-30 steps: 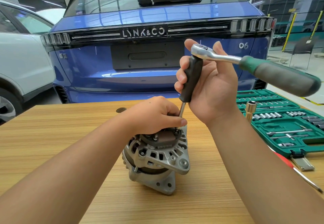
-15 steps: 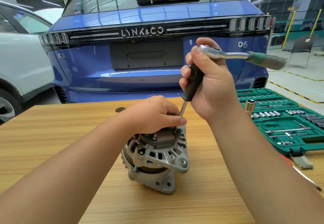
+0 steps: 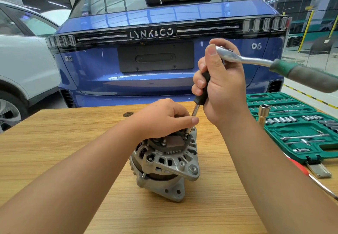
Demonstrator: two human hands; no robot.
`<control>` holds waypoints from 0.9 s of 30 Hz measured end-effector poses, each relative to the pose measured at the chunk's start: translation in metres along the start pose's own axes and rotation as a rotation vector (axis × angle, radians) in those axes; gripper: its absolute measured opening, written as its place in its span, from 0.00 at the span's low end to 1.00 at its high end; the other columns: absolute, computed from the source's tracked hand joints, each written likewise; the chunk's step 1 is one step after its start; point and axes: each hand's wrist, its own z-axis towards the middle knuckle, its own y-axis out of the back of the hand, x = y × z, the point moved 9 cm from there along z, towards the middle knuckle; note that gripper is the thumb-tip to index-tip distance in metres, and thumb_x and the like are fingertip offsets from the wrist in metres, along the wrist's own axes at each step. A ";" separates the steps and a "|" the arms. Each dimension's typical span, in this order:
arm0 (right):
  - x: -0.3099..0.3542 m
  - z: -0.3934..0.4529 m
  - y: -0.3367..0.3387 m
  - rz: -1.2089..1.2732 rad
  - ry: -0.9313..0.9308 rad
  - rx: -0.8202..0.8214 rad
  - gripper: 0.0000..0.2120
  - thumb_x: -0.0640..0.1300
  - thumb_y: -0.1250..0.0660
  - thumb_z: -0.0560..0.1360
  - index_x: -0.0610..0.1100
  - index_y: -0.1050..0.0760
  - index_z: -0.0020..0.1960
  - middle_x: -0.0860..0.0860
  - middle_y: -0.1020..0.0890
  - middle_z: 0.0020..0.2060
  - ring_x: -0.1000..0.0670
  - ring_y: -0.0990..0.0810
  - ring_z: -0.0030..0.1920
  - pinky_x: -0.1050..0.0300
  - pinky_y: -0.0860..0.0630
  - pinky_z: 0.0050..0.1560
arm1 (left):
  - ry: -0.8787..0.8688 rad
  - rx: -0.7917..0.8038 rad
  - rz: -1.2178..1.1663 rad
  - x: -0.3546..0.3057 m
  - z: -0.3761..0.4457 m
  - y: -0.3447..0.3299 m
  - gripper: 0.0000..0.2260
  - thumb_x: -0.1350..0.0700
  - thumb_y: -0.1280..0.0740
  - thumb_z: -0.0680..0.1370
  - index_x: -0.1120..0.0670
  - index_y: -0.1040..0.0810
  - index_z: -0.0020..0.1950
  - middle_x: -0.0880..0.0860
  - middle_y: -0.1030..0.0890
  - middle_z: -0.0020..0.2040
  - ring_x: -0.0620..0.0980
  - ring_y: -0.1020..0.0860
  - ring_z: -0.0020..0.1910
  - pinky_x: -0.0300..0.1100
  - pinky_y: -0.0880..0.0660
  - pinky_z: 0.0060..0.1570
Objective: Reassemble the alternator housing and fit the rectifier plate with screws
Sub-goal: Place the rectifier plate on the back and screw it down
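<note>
The silver alternator (image 3: 164, 166) stands on the wooden table (image 3: 54, 142), with the dark rectifier plate (image 3: 173, 141) on its top. My left hand (image 3: 164, 118) rests on top of it, fingers curled around the metal shaft of the driver near its tip. My right hand (image 3: 221, 85) grips the black driver handle (image 3: 203, 91), with a ratchet wrench (image 3: 274, 67) fitted on its top; the green-grey ratchet handle sticks out to the right. The driver tip sits at a screw (image 3: 185, 136) on the plate's right side.
An open green socket set case (image 3: 296, 124) lies at the right, with a brass-coloured socket (image 3: 263, 113) upright at its left edge. A red-handled screwdriver (image 3: 311, 177) lies beside my right forearm. A blue car (image 3: 164, 50) stands just behind the table.
The ratchet handle has swung from near right out toward the far right and partway back. Both hands stay in place on the driver and the alternator.
</note>
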 end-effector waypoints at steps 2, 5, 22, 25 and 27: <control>0.007 0.002 0.002 0.022 0.020 -0.004 0.01 0.45 0.37 0.83 0.49 0.29 0.52 0.51 0.29 0.33 0.52 0.34 0.26 0.61 0.34 0.26 | -0.003 -0.013 -0.021 -0.002 -0.001 0.001 0.23 0.31 0.41 0.79 0.48 0.22 0.39 0.47 0.26 0.30 0.45 0.29 0.28 0.44 0.32 0.35; 0.016 0.005 0.004 0.053 0.046 -0.013 0.02 0.46 0.37 0.83 0.50 0.29 0.51 0.51 0.29 0.33 0.53 0.34 0.26 0.62 0.35 0.27 | 0.032 -0.044 -0.101 -0.001 -0.004 0.005 0.25 0.30 0.46 0.78 0.44 0.20 0.38 0.39 0.21 0.34 0.37 0.24 0.34 0.41 0.32 0.40; 0.026 -0.010 -0.018 0.258 0.007 -0.013 0.05 0.43 0.39 0.84 0.48 0.30 0.49 0.51 0.29 0.33 0.53 0.33 0.26 0.61 0.35 0.26 | 0.102 -0.210 -0.362 -0.002 -0.005 0.020 0.24 0.43 0.44 0.86 0.50 0.14 0.42 0.42 0.13 0.43 0.36 0.17 0.45 0.39 0.29 0.49; 0.025 -0.011 -0.020 0.260 -0.006 -0.024 0.05 0.43 0.39 0.84 0.47 0.30 0.49 0.51 0.29 0.33 0.52 0.33 0.26 0.61 0.35 0.26 | 0.128 -0.245 -0.368 -0.001 -0.004 0.022 0.23 0.43 0.44 0.86 0.50 0.14 0.44 0.40 0.14 0.43 0.33 0.18 0.45 0.37 0.30 0.47; 0.024 -0.012 -0.021 0.245 -0.015 -0.032 0.05 0.43 0.39 0.84 0.47 0.30 0.49 0.50 0.29 0.33 0.52 0.34 0.26 0.61 0.35 0.27 | 0.144 -0.246 -0.362 0.002 -0.003 0.022 0.21 0.42 0.43 0.85 0.49 0.13 0.46 0.39 0.14 0.45 0.33 0.18 0.46 0.38 0.29 0.49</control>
